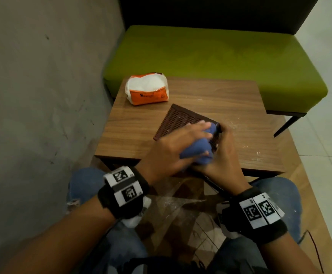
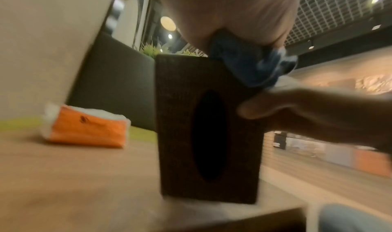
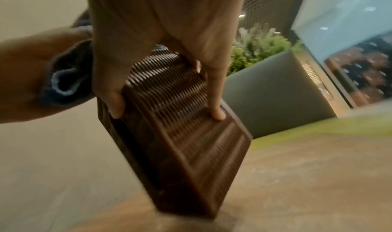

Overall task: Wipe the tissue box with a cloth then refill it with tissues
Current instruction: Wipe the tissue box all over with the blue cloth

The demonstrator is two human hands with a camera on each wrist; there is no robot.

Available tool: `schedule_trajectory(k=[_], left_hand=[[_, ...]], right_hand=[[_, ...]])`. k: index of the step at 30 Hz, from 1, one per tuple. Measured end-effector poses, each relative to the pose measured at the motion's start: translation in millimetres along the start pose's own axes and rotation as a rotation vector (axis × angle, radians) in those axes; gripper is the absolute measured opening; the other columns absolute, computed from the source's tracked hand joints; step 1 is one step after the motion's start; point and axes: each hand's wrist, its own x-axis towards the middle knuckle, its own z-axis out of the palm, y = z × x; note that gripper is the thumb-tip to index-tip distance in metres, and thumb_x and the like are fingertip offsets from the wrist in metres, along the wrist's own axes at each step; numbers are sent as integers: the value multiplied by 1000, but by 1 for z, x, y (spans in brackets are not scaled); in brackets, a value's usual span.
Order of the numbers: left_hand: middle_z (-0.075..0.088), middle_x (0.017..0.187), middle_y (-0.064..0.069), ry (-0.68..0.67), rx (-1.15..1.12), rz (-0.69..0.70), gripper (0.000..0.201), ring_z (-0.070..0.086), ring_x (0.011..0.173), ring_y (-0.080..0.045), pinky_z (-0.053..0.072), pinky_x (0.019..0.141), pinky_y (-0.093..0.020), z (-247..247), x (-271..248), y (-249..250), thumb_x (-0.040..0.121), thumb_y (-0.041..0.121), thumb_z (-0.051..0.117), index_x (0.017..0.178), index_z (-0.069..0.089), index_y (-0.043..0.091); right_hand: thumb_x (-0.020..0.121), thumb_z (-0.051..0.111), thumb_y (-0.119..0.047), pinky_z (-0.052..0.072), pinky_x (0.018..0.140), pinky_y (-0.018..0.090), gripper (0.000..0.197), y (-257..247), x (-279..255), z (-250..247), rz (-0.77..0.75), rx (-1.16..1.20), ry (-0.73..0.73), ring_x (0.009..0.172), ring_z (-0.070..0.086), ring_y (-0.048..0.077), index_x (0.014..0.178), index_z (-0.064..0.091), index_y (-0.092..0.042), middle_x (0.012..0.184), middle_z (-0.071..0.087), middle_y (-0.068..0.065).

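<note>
My left hand (image 1: pixel 173 149) pressed the blue cloth (image 1: pixel 198 153) on the box (image 1: pixel 183 119); my right hand (image 1: pixel 223 155) gripped its near end on the tabletop (image 1: pixel 137 127).

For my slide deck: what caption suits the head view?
Left hand wipes the box with a cloth while the right hand holds it.

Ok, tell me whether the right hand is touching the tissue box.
Touching. The right wrist view shows the right hand gripping the tissue box, fingertips pressed on it.
</note>
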Motion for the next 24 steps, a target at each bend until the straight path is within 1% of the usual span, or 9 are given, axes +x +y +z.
schedule_trajectory(k=[3, 6, 8, 10, 12, 14, 18, 21, 24], left_hand=[[58, 123, 5, 310, -10, -286, 37, 53, 111, 8, 44, 97, -18, -18, 10, -29, 89, 28, 62, 122, 58, 12], [60, 124, 2, 548, -38, -454, 40, 56, 113, -2, 48, 96, -26, -10, 2, -37, 90, 31, 60, 125, 56, 13], [52, 134, 1, 502, -2, -333, 41, 49, 125, -8, 40, 104, -22, 10, -9, -18, 90, 30, 60, 127, 52, 16], [48, 138, -4, 350, 73, -146, 41, 44, 131, -13, 35, 110, -26, 28, -17, 5, 89, 27, 61, 125, 54, 9], [50, 138, -12, 205, 133, -1, 41, 45, 131, -19, 36, 111, -37, 31, -13, 15, 88, 25, 63, 122, 57, 3], [53, 135, -12, 174, 123, -17, 42, 49, 127, -18, 39, 108, -35, 19, 8, 13, 87, 26, 65, 121, 59, 4], [61, 125, -7, 346, 66, -277, 41, 56, 116, -15, 46, 97, -32, 6, 37, 3, 88, 29, 65, 122, 58, 7], [53, 136, -9, 198, 125, -101, 42, 48, 128, -17, 38, 108, -33, 22, 24, 16, 87, 21, 67, 124, 56, 6], [52, 136, -9, 173, 119, -94, 41, 50, 124, -17, 41, 105, -31, 17, 16, 5, 89, 21, 65, 126, 55, 8]], right_hand=[[54, 81, -56, 45, 96, 24, 98, -1, -5, -2, -91, -6, 4, 118, 46, 9, 132, 27, -30, 129, 42, -3], [53, 81, -52, 41, 93, 15, 98, -9, -6, -4, -133, -10, 63, 113, 46, 8, 131, 24, -34, 123, 42, -5], [53, 84, -47, 37, 92, 7, 101, -6, -5, -2, -107, -25, 56, 112, 43, 1, 135, 30, -22, 124, 41, -7], [57, 89, -24, 32, 94, 0, 99, -1, -6, 4, -15, -34, 0, 114, 38, -7, 139, 35, -12, 129, 39, -8], [68, 84, -5, 31, 104, 9, 89, 0, -7, 10, 52, 9, -84, 128, 39, 3, 142, 35, -6, 141, 40, 0], [75, 81, -8, 33, 104, 14, 81, -7, -5, 11, 35, 0, -139, 130, 43, 15, 141, 34, -4, 142, 41, 7], [61, 87, -40, 42, 95, 19, 93, -18, -4, 6, -111, 16, 58, 113, 50, 14, 134, 32, -20, 125, 44, 0], [69, 78, -28, 50, 96, 33, 74, -10, -6, 7, -88, -95, 52, 115, 57, 27, 131, 41, -15, 126, 56, 14], [64, 83, -30, 42, 91, 11, 83, -7, -8, 2, -33, -16, -13, 114, 53, 10, 135, 42, -12, 130, 52, 2]])
